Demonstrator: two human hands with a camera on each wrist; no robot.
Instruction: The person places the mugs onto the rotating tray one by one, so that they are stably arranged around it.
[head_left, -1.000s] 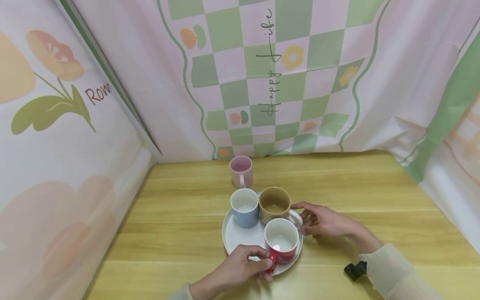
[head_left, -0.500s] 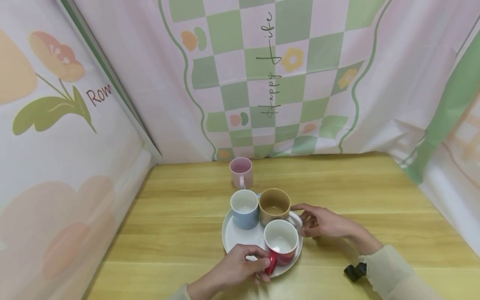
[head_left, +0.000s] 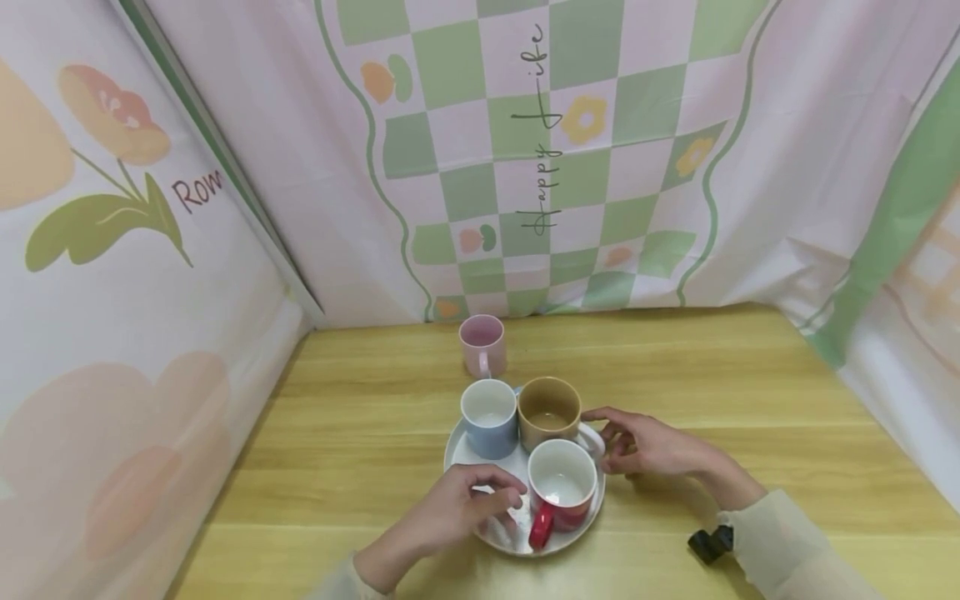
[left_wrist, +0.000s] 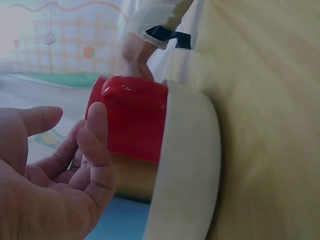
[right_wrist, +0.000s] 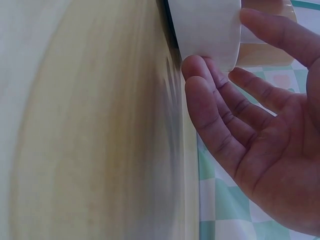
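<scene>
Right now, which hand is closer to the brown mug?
The right hand, just beside the white handle of the brown mug. The left hand is farther, over the near side of the plate, left of the red mug.

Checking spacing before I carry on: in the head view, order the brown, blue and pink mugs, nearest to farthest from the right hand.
1. Brown mug: just left of the right hand.
2. Blue mug: farther left, past the brown mug.
3. Pink mug: left and farther back, off the plate, behind the blue mug.
</scene>
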